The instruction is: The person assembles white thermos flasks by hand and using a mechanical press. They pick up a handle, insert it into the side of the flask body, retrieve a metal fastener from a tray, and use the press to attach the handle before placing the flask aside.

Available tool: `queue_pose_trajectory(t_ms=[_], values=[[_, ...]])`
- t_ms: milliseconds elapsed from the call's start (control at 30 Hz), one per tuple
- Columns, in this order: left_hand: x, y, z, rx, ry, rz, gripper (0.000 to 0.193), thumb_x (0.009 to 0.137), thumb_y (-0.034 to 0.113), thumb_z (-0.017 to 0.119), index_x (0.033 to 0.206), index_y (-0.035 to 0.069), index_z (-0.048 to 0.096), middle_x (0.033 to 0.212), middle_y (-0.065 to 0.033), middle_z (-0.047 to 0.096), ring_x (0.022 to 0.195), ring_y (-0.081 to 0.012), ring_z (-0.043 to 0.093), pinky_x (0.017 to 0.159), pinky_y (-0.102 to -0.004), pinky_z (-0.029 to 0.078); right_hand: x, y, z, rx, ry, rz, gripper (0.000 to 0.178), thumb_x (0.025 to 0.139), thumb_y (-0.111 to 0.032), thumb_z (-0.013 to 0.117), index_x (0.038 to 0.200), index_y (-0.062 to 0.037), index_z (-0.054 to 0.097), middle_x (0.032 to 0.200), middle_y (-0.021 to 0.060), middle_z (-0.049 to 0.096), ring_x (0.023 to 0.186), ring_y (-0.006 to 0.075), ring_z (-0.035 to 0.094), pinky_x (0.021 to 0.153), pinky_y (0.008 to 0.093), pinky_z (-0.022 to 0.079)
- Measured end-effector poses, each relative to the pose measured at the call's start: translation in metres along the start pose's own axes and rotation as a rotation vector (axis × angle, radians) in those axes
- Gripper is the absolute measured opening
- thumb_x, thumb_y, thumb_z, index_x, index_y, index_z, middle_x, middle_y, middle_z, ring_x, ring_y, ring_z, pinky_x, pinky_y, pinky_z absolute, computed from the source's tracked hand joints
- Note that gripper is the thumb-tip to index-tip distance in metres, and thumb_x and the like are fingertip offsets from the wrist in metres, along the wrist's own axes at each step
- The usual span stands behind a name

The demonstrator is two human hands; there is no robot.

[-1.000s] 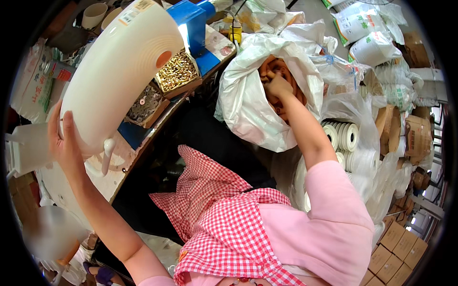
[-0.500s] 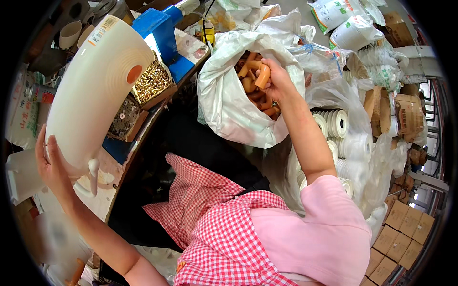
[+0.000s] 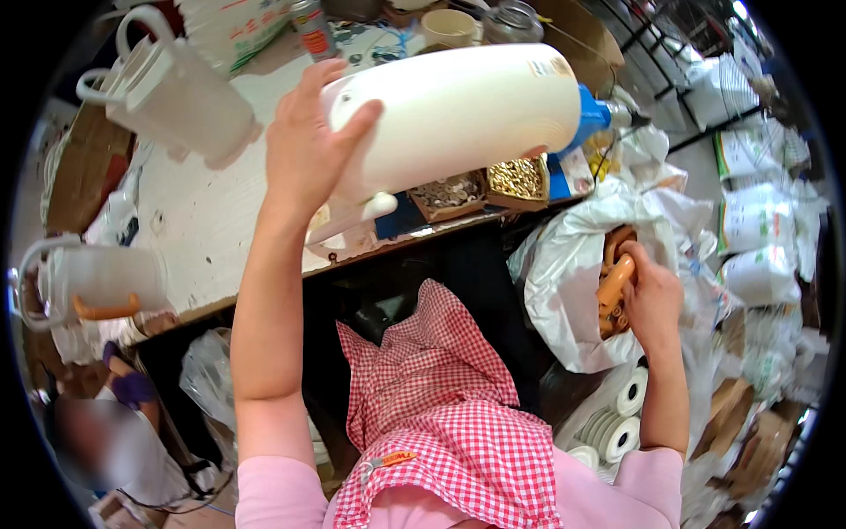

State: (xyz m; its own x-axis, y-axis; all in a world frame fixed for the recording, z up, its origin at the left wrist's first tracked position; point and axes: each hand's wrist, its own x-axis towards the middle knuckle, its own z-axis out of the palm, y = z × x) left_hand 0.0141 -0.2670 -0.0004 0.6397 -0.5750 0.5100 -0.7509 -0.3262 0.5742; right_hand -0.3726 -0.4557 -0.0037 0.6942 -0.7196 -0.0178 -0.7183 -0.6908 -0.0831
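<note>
My left hand [image 3: 308,145] grips one end of a large white plastic vessel body [image 3: 458,110], thumb and fingers spread around it. The vessel lies tilted over the back of the workbench, and a rounded white knob [image 3: 381,205] sticks out below it. To the right, my right hand [image 3: 654,295] is closed on a curved orange plastic handle [image 3: 614,282] at the mouth of a white woven sack [image 3: 564,304]. More orange-brown handles fill the sack below. Part of the held handle is hidden by my fingers.
Boxes of brass-coloured fittings [image 3: 518,179] and grey metal pieces [image 3: 451,196] sit by a blue machine [image 3: 589,119]. White pitchers stand at left, one with an orange handle [image 3: 107,307]. White spools [image 3: 617,432] lie right. Another person [image 3: 123,441] is at lower left.
The view has turned left, showing more of the bench. The vessel now lies closer to level in the picture. My right hand still holds an orange handle at the sack.
</note>
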Motion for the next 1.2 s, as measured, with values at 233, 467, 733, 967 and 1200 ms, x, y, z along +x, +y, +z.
queue_pose_trajectory(t_ms=[233, 467, 733, 967, 1200], values=[[-0.011, -0.017, -0.005, 0.022, 0.042, 0.033, 0.050, 0.079, 0.040, 0.077, 0.119, 0.013, 0.064, 0.123, -0.0091, 0.066, 0.120, -0.0307, 0.057, 0.102, -0.0430, 0.045, 0.064, -0.115, -0.080, 0.076, 0.458, -0.569, 0.017, 0.077, -0.015, 0.079, 0.084, -0.0063, 0.067, 0.088, 0.0094, 0.062, 0.083, 0.0280, 0.055, 0.072, 0.0384, 0.045], [-0.012, -0.018, -0.002, -0.028, 0.061, -0.016, 0.052, 0.074, 0.044, 0.078, 0.116, 0.014, 0.069, 0.122, -0.0044, 0.066, 0.119, -0.0273, 0.057, 0.100, -0.0435, 0.045, 0.106, -0.183, -0.107, 0.646, -0.069, -0.426, 0.044, 0.075, 0.004, 0.067, 0.118, -0.0056, 0.064, 0.087, 0.0038, 0.062, 0.081, 0.0113, 0.060, 0.074, 0.0253, 0.050], [-0.015, -0.025, 0.000, -0.022, 0.153, 0.038, 0.047, 0.075, 0.044, 0.079, 0.111, 0.016, 0.070, 0.117, -0.0023, 0.066, 0.118, -0.0255, 0.058, 0.098, -0.0447, 0.044, 0.142, -0.250, -0.121, 0.896, -0.398, -0.467, 0.023, 0.101, -0.024, 0.061, 0.110, -0.0037, 0.068, 0.074, -0.0017, 0.056, 0.061, 0.0032, 0.050, 0.055, 0.0195, 0.043], [-0.016, -0.032, 0.001, -0.059, 0.168, 0.030, 0.046, 0.075, 0.045, 0.077, 0.110, 0.017, 0.071, 0.114, -0.0009, 0.066, 0.115, -0.0230, 0.059, 0.098, -0.0432, 0.043, 0.199, -0.276, -0.086, 0.338, -0.297, -0.677, 0.027, 0.099, -0.029, 0.064, 0.094, -0.0037, 0.072, 0.063, -0.0042, 0.054, 0.052, 0.0026, 0.048, 0.047, 0.0213, 0.039], [-0.012, -0.034, 0.001, -0.142, 0.082, 0.014, 0.041, 0.076, 0.042, 0.075, 0.108, 0.017, 0.074, 0.112, -0.0010, 0.067, 0.115, -0.0215, 0.059, 0.100, -0.0422, 0.041, 0.209, -0.278, -0.084, 0.440, -0.502, -0.539, 0.029, 0.102, -0.029, 0.059, 0.097, -0.0019, 0.069, 0.060, -0.0045, 0.050, 0.049, 0.0022, 0.042, 0.045, 0.0204, 0.035]])
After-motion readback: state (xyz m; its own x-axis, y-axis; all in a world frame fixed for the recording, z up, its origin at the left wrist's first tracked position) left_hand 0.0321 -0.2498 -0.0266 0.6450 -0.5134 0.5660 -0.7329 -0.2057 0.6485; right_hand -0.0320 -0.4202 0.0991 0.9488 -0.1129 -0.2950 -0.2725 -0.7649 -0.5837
